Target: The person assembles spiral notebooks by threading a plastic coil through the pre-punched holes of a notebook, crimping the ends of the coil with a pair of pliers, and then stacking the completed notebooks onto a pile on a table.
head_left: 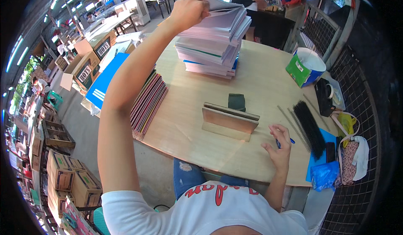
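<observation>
My left hand reaches to the top of a tall stack of paper at the far side of the table. Its fingers are curled over the uppermost sheets, whose edges lift a little. Low on the right, my right hand holds a blue pen that pokes out past the fingers, with thumb and index finger apart. Left of that hand stands a slotted wooden stand, with a dark green block just behind it. A pile of spiral-bound notebooks lies beneath my left arm.
Black binding coils and thin metal coils lie at the right. Behind them are a green-and-blue box and a black case. A blue plastic bag hangs near the right edge. Cardboard boxes stand left of the table.
</observation>
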The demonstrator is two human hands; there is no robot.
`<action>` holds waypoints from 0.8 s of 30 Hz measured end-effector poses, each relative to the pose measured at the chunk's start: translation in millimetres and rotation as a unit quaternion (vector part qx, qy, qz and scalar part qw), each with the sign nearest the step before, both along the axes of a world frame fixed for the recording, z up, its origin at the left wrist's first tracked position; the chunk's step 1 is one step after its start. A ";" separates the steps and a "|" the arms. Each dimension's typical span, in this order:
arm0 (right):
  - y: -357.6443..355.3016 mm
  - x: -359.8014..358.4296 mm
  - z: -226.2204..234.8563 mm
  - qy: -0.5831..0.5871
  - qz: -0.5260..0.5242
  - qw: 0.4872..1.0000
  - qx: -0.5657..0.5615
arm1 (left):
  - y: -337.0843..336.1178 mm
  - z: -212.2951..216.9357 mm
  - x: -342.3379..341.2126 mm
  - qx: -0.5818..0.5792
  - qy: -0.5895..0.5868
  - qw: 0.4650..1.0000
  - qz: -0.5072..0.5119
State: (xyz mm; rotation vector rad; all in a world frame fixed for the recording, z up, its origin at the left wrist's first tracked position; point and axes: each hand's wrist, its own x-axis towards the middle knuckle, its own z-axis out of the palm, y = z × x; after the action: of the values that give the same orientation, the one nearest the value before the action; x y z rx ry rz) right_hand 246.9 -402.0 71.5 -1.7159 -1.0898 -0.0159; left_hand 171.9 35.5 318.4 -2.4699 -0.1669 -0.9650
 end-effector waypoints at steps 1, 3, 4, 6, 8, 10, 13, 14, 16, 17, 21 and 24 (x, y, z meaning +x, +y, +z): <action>-0.4 0.6 -0.2 0.006 -0.002 1.000 0.000 | 1.3 2.8 -0.6 -0.012 -0.001 1.000 -0.003; -0.9 1.8 0.3 -0.002 0.001 1.000 -0.007 | 10.4 7.6 -5.2 -0.022 -0.002 1.000 -0.002; -0.6 2.1 0.8 -0.009 0.002 1.000 -0.014 | 15.4 10.9 -8.0 -0.036 -0.002 0.999 -0.017; 0.1 2.3 1.3 0.004 0.000 1.000 -0.006 | 14.7 14.0 -5.8 -0.050 -0.002 0.998 -0.037; 1.1 2.4 1.2 0.016 0.000 1.000 0.002 | 13.6 16.6 -3.7 -0.062 0.004 0.998 0.011; 2.0 2.4 0.5 0.012 0.003 1.000 0.003 | 12.9 19.7 -3.1 -0.053 0.011 0.998 0.018; 2.3 3.3 -3.3 0.011 0.001 1.000 -0.005 | 7.5 22.0 1.7 -0.066 0.032 0.996 0.047; 2.5 3.1 -3.2 0.011 0.001 1.000 -0.005 | 7.0 22.3 3.2 -0.085 0.045 0.993 0.071; 3.0 2.3 -2.0 -0.001 -0.002 1.000 -0.008 | 3.9 14.5 3.7 -0.079 0.002 0.996 0.036; 3.5 1.8 -1.2 -0.001 -0.001 1.000 -0.008 | 3.7 10.1 3.5 -0.071 -0.041 0.997 0.002; 6.9 1.0 3.8 0.006 0.015 1.000 -0.005 | -0.9 2.5 7.2 -0.047 -0.028 0.998 -0.043; 19.6 5.4 16.7 -0.005 0.038 0.999 0.009 | -4.1 2.1 11.2 -0.045 0.080 0.993 -0.068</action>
State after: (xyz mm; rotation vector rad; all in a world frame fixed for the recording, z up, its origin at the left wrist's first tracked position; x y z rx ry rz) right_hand 252.3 -382.4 88.3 -1.6582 -1.1587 0.0139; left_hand 183.1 31.3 320.5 -2.6565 0.0125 -0.8257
